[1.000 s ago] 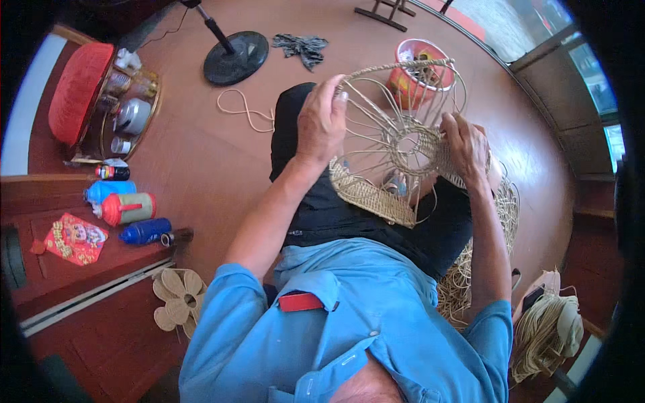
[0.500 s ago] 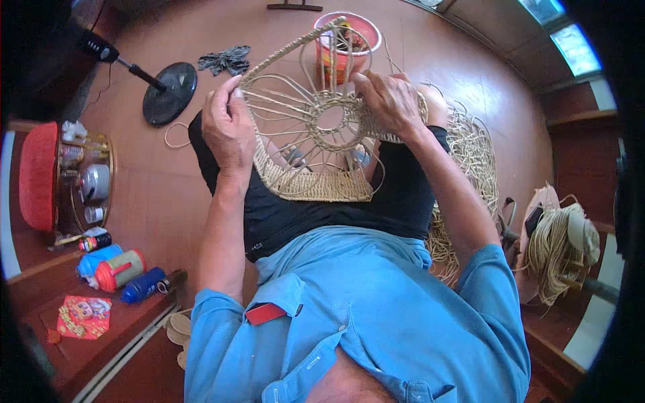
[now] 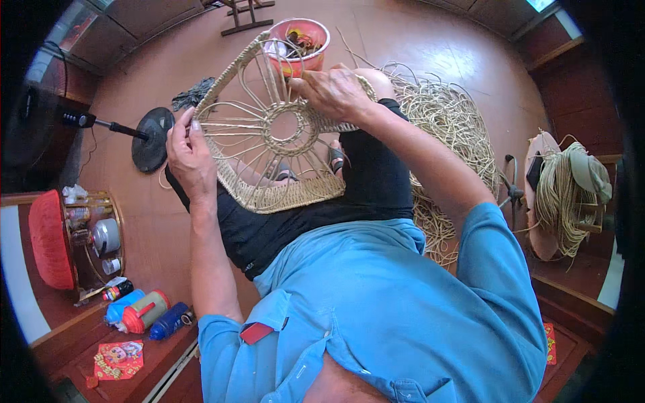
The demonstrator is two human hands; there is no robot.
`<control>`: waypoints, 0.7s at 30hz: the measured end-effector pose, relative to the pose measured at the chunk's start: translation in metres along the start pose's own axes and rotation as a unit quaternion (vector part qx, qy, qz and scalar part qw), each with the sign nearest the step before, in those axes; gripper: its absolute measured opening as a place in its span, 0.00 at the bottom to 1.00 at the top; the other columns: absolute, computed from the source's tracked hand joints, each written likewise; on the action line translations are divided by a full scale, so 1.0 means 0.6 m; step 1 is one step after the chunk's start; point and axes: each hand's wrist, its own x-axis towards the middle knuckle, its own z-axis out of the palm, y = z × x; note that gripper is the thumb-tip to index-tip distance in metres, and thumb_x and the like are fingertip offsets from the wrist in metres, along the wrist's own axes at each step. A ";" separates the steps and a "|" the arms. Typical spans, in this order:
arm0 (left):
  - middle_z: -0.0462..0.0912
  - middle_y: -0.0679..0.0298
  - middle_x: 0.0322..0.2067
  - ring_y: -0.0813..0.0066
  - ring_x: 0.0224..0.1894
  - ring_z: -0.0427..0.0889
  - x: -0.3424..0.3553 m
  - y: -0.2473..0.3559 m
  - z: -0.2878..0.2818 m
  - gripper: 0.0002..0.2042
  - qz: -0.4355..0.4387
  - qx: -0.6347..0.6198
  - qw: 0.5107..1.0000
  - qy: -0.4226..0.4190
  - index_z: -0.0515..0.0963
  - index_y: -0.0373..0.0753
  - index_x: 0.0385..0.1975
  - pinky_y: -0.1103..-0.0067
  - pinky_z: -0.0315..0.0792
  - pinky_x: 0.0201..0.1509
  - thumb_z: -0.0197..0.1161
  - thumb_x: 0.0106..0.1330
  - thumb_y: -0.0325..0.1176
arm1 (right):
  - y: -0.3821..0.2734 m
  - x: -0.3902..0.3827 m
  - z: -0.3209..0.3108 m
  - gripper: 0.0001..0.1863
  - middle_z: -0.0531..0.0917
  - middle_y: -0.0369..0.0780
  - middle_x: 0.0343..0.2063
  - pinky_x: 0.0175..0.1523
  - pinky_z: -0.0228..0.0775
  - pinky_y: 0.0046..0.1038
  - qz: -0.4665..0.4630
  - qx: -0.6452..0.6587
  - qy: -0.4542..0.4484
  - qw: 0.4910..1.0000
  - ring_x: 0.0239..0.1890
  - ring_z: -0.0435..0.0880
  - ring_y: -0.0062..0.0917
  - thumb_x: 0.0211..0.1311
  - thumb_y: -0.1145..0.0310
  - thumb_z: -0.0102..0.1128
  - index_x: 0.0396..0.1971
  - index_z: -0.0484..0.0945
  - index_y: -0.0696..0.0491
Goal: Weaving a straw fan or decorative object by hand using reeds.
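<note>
Markings in the head view, none legible. Gold characters beside a printed cartoon figure mark the red paper sheet (image 3: 119, 361) at lower left. Yellow-gold marks cover a second red paper (image 3: 550, 343), partly hidden at lower right. Tiny pale lettering appears on the black trousers (image 3: 232, 232). The small dark bottle (image 3: 118, 290) bears a blurred, colored label.

Tan woven frame (image 3: 306, 129), cord spokes (image 3: 235, 125) round a ring (image 3: 287, 145), over the lap (image 3: 377, 178)
</note>
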 end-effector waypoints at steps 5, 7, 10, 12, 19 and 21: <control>0.88 0.55 0.54 0.60 0.57 0.86 -0.010 -0.024 0.009 0.15 -0.001 0.000 1.000 -0.025 0.83 0.37 0.61 0.70 0.76 0.64 0.58 0.79 0.28 | 0.007 -0.008 -0.019 0.20 0.88 0.51 0.30 0.38 0.80 0.50 0.015 0.096 0.003 0.995 0.32 0.89 0.49 0.80 0.51 0.53 0.41 0.87 0.50; 0.88 0.57 0.56 0.65 0.58 0.86 -0.015 -0.040 0.013 0.15 -0.003 -0.039 0.999 -0.037 0.82 0.34 0.61 0.71 0.75 0.66 0.56 0.80 0.27 | 0.032 -0.023 -0.038 0.18 0.89 0.50 0.34 0.42 0.81 0.47 -0.016 0.159 0.068 0.985 0.36 0.90 0.47 0.79 0.52 0.55 0.44 0.88 0.49; 0.88 0.58 0.54 0.72 0.55 0.84 -0.022 -0.068 0.013 0.15 -0.083 -0.117 0.988 -0.050 0.82 0.30 0.60 0.74 0.75 0.65 0.56 0.82 0.29 | 0.101 -0.060 -0.067 0.21 0.92 0.44 0.38 0.50 0.81 0.35 0.122 0.267 0.142 0.945 0.40 0.91 0.33 0.79 0.50 0.60 0.50 0.89 0.53; 0.88 0.58 0.54 0.73 0.54 0.84 -0.025 -0.087 0.006 0.15 -0.125 -0.099 0.985 -0.058 0.81 0.29 0.60 0.75 0.76 0.64 0.56 0.83 0.31 | 0.187 -0.115 -0.088 0.25 0.93 0.38 0.39 0.54 0.80 0.28 0.242 0.348 0.154 0.892 0.43 0.89 0.22 0.79 0.47 0.62 0.52 0.89 0.56; 0.88 0.55 0.51 0.72 0.51 0.85 -0.034 -0.116 -0.023 0.17 -0.168 -0.145 0.975 -0.019 0.81 0.30 0.59 0.74 0.78 0.59 0.55 0.85 0.38 | 0.359 -0.520 0.072 0.14 0.92 0.39 0.39 0.47 0.82 0.32 0.693 0.233 0.101 0.675 0.39 0.89 0.24 0.65 0.62 0.76 0.45 0.89 0.55; 0.89 0.57 0.49 0.75 0.49 0.84 -0.035 -0.107 -0.030 0.17 -0.159 -0.117 0.980 -0.008 0.82 0.32 0.58 0.77 0.77 0.55 0.55 0.85 0.38 | 0.333 -0.619 0.140 0.13 0.93 0.44 0.44 0.56 0.82 0.32 0.707 0.237 0.069 0.663 0.47 0.90 0.26 0.66 0.65 0.70 0.48 0.90 0.53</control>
